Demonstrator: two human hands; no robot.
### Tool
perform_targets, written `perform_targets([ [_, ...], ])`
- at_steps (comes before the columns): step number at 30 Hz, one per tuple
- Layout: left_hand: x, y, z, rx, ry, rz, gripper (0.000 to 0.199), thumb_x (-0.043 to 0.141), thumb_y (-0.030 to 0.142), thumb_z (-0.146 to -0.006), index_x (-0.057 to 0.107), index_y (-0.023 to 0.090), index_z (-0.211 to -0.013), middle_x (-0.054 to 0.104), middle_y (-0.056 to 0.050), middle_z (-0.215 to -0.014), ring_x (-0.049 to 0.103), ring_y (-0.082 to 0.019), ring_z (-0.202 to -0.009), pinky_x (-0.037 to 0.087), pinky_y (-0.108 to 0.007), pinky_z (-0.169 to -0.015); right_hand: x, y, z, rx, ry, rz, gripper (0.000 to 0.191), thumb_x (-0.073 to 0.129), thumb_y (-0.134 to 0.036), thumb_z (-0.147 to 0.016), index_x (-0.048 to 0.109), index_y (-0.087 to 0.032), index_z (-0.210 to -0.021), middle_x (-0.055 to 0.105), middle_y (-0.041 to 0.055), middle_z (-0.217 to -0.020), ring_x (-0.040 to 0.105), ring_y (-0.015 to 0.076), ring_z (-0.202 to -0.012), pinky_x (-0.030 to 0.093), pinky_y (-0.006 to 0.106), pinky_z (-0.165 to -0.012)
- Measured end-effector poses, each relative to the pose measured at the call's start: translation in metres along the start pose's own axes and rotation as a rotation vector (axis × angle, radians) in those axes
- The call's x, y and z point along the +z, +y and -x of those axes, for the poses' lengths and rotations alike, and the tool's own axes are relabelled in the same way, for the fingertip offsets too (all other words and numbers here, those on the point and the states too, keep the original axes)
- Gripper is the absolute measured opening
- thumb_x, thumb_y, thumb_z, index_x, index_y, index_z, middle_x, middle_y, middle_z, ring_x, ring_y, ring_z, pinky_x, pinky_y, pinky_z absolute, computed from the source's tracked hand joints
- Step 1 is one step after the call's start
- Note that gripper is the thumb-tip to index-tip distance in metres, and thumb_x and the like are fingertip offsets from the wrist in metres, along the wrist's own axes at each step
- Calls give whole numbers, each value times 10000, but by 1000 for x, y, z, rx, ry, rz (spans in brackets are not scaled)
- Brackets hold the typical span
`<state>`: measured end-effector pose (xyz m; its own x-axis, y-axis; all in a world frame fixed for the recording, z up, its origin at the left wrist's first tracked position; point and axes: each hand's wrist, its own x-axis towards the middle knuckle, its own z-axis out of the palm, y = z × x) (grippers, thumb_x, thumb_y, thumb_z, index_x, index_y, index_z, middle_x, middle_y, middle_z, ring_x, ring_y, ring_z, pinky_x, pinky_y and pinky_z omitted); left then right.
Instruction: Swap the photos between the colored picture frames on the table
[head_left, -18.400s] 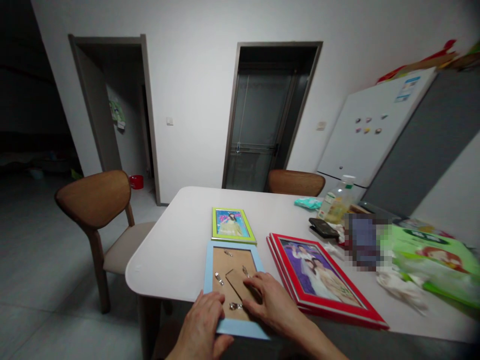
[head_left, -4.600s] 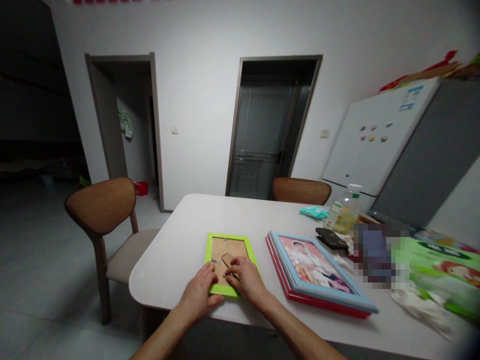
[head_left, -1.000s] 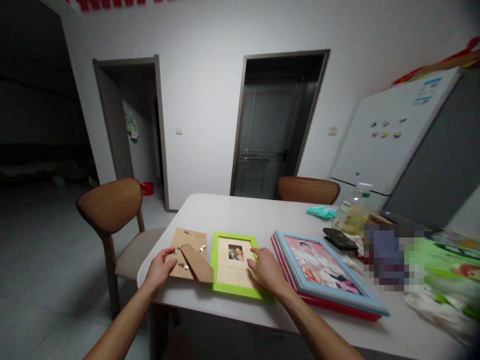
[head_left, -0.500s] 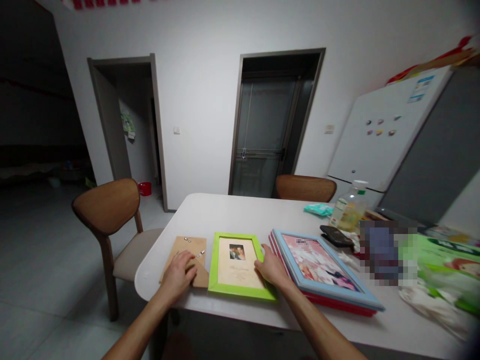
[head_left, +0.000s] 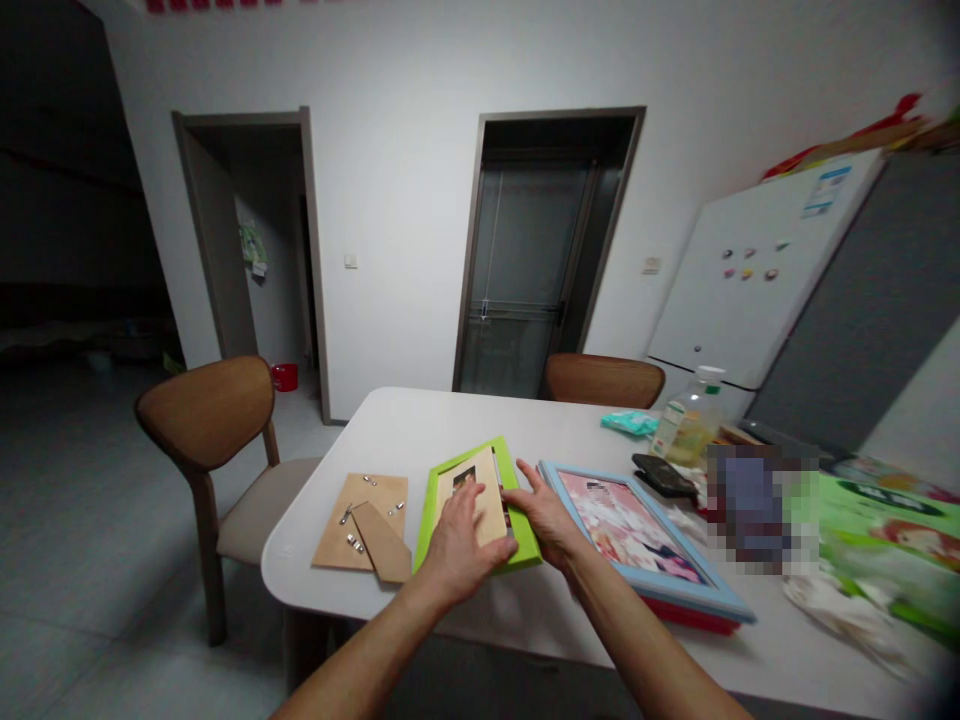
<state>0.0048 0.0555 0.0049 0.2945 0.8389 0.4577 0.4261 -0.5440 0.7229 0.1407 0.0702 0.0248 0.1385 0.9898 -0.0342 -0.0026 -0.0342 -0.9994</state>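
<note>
A lime green picture frame (head_left: 429, 512) is tilted up off the white table, its right side raised. Inside it a cream card (head_left: 491, 500) with a small photo sits askew, and a darker picture edge shows at its right. My left hand (head_left: 466, 535) lies over the card, fingers spread and thumb at its lower right. My right hand (head_left: 546, 515) holds the frame's right side, thumb on the inner edge. To the left lies a brown backing board (head_left: 334, 530) with metal clips and a stand flap (head_left: 384, 540).
A blue picture frame (head_left: 637, 563) rests on red ones (head_left: 694, 615) at the right. Beyond are a black phone (head_left: 664, 475), a bottle (head_left: 686, 420), a teal packet (head_left: 630, 424) and a green bag (head_left: 885, 520). Chairs (head_left: 210, 410) stand left and behind.
My left hand has moved right from the backing board onto the card. The green frame has gone from flat to tilted, and the card has shifted inside it.
</note>
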Motion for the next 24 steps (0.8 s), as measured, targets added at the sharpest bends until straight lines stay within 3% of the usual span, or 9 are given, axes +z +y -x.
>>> perform_targets([
  [4,-4,9,-3,68,94,-30,426,531,183,-695,453,183,-1114,569,-57,-981,540,-181,-886,430,-312,-820,-9,13,-8,-57,-10,83,709,487,-239,-696,151,-108,-1306,629,54,-714,592,155,-565,450,247,-500],
  [6,-20,6,-3,47,145,-46,370,470,153,-730,463,194,-1098,583,-34,-884,556,-160,-808,437,-290,-789,-15,22,-14,-80,37,328,648,458,-224,-712,200,-92,-1291,635,60,-732,600,150,-589,446,235,-512],
  [9,-52,-9,-1,-73,288,-68,379,464,129,-716,457,194,-1089,576,-10,-809,562,-151,-736,437,-277,-744,-22,35,-20,-83,122,752,566,452,-154,-684,337,-70,-1232,645,95,-809,609,159,-660,440,231,-570],
  [13,-83,-43,10,-252,418,-67,359,466,105,-677,470,168,-1031,561,25,-679,564,-139,-618,442,-244,-627,-23,47,-20,-100,179,946,489,472,-117,-657,457,-64,-1142,617,153,-954,587,195,-834,410,241,-691],
  [18,-87,-82,30,-433,409,-72,296,481,88,-639,530,164,-921,495,85,-467,530,-128,-453,400,-210,-494,-21,56,-18,-129,180,1130,404,444,-117,-686,510,-63,-1082,630,166,-894,585,208,-822,388,254,-696],
  [24,-84,-94,39,-471,300,-190,267,474,61,-650,535,155,-892,499,71,-492,526,-128,-501,356,-202,-512,-20,61,-20,-186,161,1270,385,421,-106,-699,526,-50,-1064,624,179,-907,574,212,-831,374,260,-722],
])
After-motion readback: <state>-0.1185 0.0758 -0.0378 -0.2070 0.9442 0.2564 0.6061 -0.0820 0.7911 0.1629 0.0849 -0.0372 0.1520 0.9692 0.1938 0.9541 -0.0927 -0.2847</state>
